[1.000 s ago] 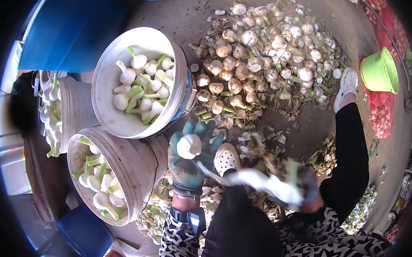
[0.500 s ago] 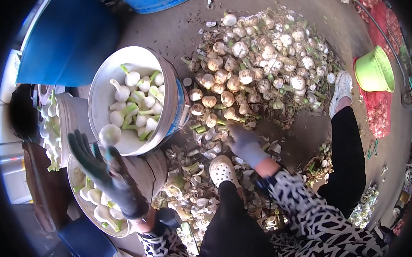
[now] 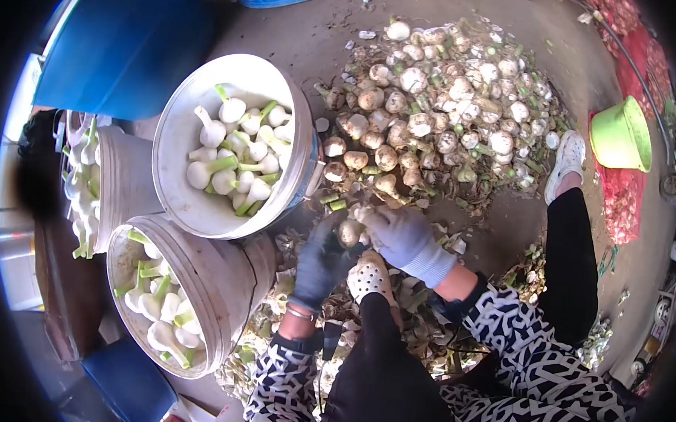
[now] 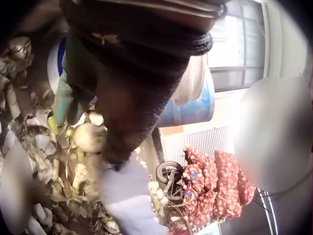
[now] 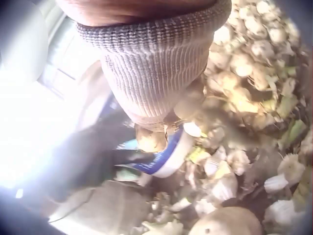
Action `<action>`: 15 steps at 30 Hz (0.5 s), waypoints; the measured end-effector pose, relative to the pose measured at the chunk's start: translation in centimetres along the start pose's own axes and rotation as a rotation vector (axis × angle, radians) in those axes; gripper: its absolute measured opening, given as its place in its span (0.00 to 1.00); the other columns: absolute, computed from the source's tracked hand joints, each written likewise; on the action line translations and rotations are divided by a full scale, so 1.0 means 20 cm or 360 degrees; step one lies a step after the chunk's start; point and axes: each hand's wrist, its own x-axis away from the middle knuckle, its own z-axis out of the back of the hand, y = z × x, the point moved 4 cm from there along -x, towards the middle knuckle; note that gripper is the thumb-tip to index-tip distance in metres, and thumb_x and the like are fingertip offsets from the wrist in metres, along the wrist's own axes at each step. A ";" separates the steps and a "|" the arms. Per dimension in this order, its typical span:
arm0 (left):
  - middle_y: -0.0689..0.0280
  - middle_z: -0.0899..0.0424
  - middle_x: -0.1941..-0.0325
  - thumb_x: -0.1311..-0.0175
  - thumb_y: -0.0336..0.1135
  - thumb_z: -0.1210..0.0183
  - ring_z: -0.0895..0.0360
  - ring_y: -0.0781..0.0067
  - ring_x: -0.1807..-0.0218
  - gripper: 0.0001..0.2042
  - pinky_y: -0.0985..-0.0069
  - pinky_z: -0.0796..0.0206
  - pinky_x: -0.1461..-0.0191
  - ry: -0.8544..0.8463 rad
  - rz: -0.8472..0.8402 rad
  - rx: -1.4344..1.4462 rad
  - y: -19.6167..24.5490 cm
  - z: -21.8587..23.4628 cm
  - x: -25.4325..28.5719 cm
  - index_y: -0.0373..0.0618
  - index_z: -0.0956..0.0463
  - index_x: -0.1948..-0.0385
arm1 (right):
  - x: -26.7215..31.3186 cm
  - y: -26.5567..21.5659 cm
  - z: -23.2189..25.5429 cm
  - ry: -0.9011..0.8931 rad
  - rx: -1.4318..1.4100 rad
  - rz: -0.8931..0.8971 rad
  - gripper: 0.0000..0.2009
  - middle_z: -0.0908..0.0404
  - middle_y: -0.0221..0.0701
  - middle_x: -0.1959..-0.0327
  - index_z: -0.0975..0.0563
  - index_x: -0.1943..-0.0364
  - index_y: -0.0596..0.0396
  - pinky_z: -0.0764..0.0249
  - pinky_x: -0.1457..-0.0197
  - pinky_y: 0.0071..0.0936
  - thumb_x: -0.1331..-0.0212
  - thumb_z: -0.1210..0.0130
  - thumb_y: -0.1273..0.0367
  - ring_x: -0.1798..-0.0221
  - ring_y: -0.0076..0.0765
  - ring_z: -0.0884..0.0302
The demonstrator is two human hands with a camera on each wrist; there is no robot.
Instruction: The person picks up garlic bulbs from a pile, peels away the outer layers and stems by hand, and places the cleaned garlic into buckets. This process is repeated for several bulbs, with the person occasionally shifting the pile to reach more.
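Observation:
A dirty, unpeeled garlic bulb point(image 3: 350, 232) sits between both hands, just above a white clog point(image 3: 370, 276). My left hand point(image 3: 335, 239), in a dark teal glove, curls round the bulb from the left. My right hand point(image 3: 373, 225), in a grey glove, grips it from the right. In the left wrist view the bulb point(image 4: 88, 137) shows under the dark glove, with the pale glove point(image 4: 128, 198) below it. In the right wrist view the bulb point(image 5: 151, 139) peeks out beneath the grey knit cuff point(image 5: 151, 63).
A big pile of unpeeled garlic point(image 3: 441, 102) lies ahead. Left of the hands stand three white buckets of peeled bulbs point(image 3: 175, 175) point(image 3: 213, 277) point(image 3: 121, 173). Husks litter the floor. A blue barrel point(image 3: 119, 43), a green bucket point(image 3: 620, 134) and red mesh sacks point(image 4: 215, 191) are around.
The left hand held a peeled white bulb, then opened over the buckets and let it go. The right hand reached to the pile. Now both hands meet on a dirty bulb.

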 end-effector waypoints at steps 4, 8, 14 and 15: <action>0.59 0.23 0.51 0.50 0.31 0.28 0.21 0.71 0.53 0.31 0.75 0.23 0.56 0.0331 -0.0203 -0.0114 0.19 0.03 0.04 0.43 0.34 0.43 | 0.13 0.03 0.18 0.0518 -0.1306 -0.0984 0.13 0.25 0.29 0.74 0.26 0.63 0.52 0.28 0.69 0.31 0.46 0.35 0.65 0.72 0.34 0.25; 0.58 0.23 0.49 0.51 0.34 0.26 0.20 0.67 0.51 0.31 0.73 0.25 0.50 0.0273 -0.0437 -0.0461 0.32 0.00 0.07 0.42 0.33 0.45 | 0.11 -0.06 0.03 0.0233 -0.1628 -0.0953 0.09 0.21 0.26 0.69 0.25 0.63 0.55 0.27 0.59 0.24 0.40 0.39 0.66 0.63 0.21 0.25; 0.59 0.21 0.52 0.54 0.34 0.25 0.20 0.69 0.54 0.32 0.74 0.25 0.52 0.0388 -0.0433 -0.0414 0.29 -0.01 0.08 0.42 0.33 0.46 | 0.08 -0.08 0.09 0.0184 -0.1922 -0.0974 0.09 0.17 0.28 0.66 0.20 0.57 0.58 0.27 0.56 0.23 0.37 0.43 0.68 0.62 0.20 0.24; 0.60 0.21 0.53 0.55 0.34 0.24 0.20 0.71 0.55 0.33 0.75 0.25 0.54 0.0346 -0.0286 -0.0020 0.26 -0.02 0.08 0.42 0.33 0.46 | 0.10 -0.07 0.10 0.0053 -0.1857 -0.1063 0.09 0.17 0.28 0.65 0.20 0.57 0.58 0.27 0.57 0.23 0.36 0.44 0.68 0.63 0.20 0.24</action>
